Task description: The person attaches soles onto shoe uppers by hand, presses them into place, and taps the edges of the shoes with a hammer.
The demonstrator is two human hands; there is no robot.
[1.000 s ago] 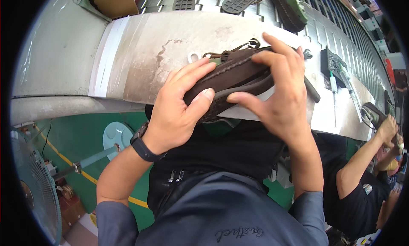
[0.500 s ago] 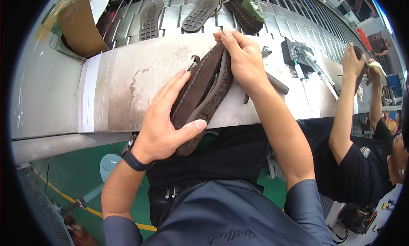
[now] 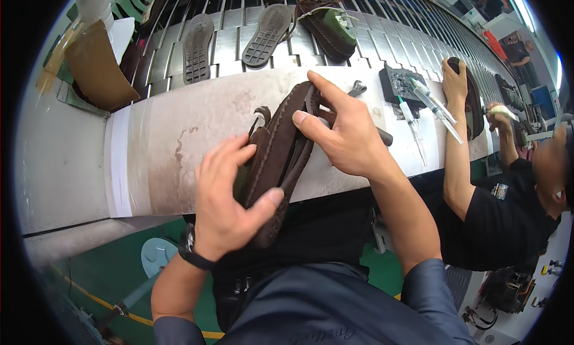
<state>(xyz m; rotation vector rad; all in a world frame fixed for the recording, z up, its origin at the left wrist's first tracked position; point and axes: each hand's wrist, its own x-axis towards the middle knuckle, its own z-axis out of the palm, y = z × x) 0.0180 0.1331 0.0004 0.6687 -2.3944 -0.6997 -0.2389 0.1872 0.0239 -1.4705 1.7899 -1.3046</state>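
Over the last half second the right thumb has shifted from the shoe's top end down onto its side, and the left fingers have slid lower. From over here, two dark grey rubber soles with gridded tread, the left one (image 3: 196,52) and its neighbour (image 3: 267,37), lie along the upper left, beyond the pale, stained worktop (image 3: 173,112). At centre, the left hand (image 3: 224,204) loosely cradles the lower end of a dark brown leather shoe (image 3: 275,147) with a stitched seam, thumb on one side, fingers on the other. It is held tilted over the worktop's near edge, a dark gap showing between upper and sole rim. To the right, the right hand (image 3: 347,130) is clamped on the top end, thumb on the leather, forefinger around the tip. I'd say the left grip should be steady before the right thumb presses, working evenly along the gap and keeping rim and seam parallel. Further right sit a black rectangular block (image 3: 397,85) and a clear, slender syringe (image 3: 412,130).
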